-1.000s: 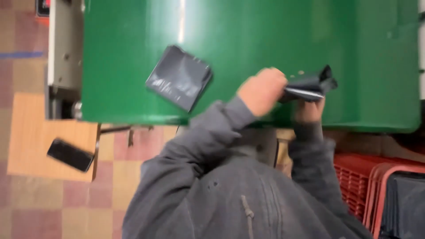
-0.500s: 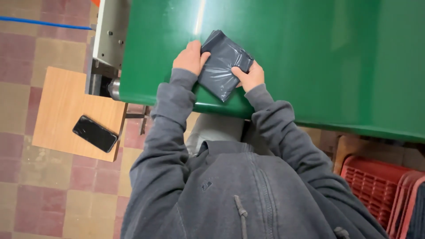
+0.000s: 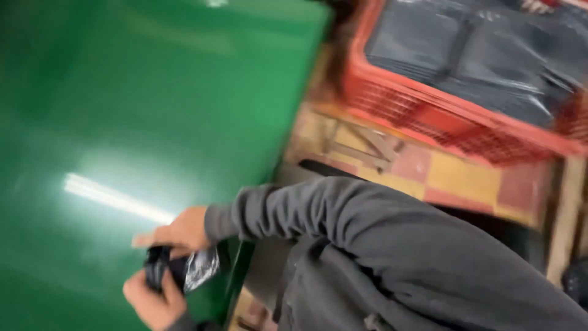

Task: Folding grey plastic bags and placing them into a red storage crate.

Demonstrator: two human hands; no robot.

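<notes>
Both my hands grip a small dark grey plastic pouch (image 3: 184, 270), bunched up between them, at the near edge of the green table (image 3: 122, 122). My right hand (image 3: 177, 232) sits on top of the pouch, its grey sleeve stretching back across the view. My left hand (image 3: 152, 301) holds the pouch from below, at the bottom edge of the frame. The picture is tilted and blurred, so the pouch's exact shape is unclear.
A red plastic crate (image 3: 453, 104) filled with several dark grey pouches stands at the upper right, on a floor of red and yellow tiles (image 3: 465, 178). My grey jacket fills the lower right.
The view has swung to the right, and the crate now shows at the top. The pouch, flat on the table half a second ago, is now bunched between both hands at the table's edge.
</notes>
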